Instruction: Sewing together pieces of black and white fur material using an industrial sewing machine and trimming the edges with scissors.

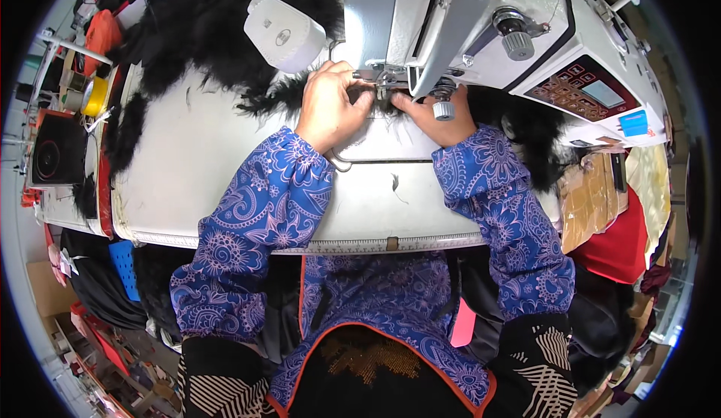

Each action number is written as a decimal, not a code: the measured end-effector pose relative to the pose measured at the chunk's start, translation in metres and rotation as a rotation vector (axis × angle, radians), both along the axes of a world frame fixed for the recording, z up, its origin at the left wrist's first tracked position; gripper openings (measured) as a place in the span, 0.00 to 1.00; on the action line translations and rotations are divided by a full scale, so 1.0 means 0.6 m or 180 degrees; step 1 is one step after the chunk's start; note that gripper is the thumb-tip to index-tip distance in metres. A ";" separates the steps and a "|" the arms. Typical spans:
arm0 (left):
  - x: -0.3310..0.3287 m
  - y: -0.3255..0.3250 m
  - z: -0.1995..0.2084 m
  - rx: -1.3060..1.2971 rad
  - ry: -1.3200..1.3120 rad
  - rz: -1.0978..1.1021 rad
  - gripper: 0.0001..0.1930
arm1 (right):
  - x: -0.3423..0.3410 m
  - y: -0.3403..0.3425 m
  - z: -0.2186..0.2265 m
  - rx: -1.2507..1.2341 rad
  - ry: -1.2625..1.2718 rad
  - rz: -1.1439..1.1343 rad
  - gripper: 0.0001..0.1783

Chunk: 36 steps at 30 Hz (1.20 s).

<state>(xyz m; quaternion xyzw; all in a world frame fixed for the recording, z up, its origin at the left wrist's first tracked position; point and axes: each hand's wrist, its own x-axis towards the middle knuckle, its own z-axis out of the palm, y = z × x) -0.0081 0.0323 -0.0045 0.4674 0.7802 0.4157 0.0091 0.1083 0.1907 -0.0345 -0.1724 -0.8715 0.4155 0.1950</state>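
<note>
Shaggy black faux fur fabric (282,96) lies under the presser foot (381,90) of a white sewing machine (369,20). My left hand (329,108) grips the fur just left of the needle area, its thumb pressing down near the foot. On the other side, my right hand (443,120) pinches the fur with its thumb close to the foot; the machine head partly covers its fingers. Strands of fur show between the two thumbs. More of the fur extends to the right, past my right hand.
A large heap of black fur (188,31) covers the back left of the white table (176,185). A measuring tape (338,247) runs along the front edge. At right are a control panel (582,87) and a brown-wrapped package (589,200); at left, a speaker (58,147) and yellow tape roll (95,96).
</note>
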 end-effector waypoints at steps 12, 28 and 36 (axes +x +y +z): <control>0.005 -0.009 -0.010 0.0061 -0.0083 -0.0110 0.05 | 0.019 -0.006 0.021 0.1256 0.0159 0.0397 0.12; 0.007 0.000 -0.005 0.0034 0.0024 0.0048 0.05 | 0.007 0.013 -0.013 0.0586 0.0006 0.0240 0.10; 0.009 0.004 -0.013 0.0313 0.0231 0.0135 0.03 | 0.004 -0.009 0.035 0.1142 0.0789 0.0113 0.15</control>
